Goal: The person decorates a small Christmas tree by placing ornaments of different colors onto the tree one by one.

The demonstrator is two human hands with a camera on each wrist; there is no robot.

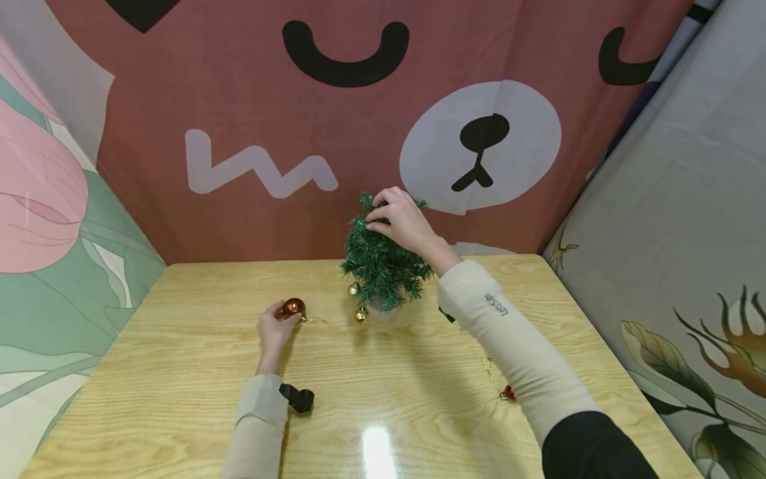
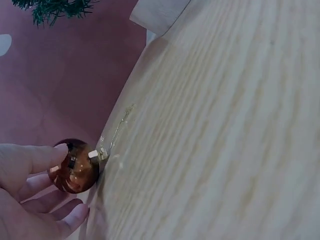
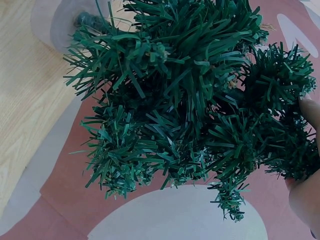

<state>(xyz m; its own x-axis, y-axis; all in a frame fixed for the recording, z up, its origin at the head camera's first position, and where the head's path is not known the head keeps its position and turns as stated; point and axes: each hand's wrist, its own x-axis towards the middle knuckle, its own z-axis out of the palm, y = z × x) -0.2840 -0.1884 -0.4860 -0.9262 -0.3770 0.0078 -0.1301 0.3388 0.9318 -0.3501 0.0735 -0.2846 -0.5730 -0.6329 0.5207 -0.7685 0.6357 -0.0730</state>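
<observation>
Now I'm mid-decorating, I judge: my right hand (image 1: 399, 221) pinches the top of the small green tinsel tree (image 1: 383, 266) at twelve o'clock on the wooden table (image 1: 179, 372), while my left hand (image 1: 275, 329) grips a shiny copper bauble (image 1: 293, 308) at nine o'clock of it. Next comes lifting the bauble to a branch. Only the left wrist view shows its gold hanging loop (image 2: 120, 125) — lying loose on the wood.

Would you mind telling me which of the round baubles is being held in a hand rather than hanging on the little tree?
The shiny copper-brown bauble, gripped by the left hand on the wooden table. The two small gold baubles hang from the small green artificial tree.
</observation>
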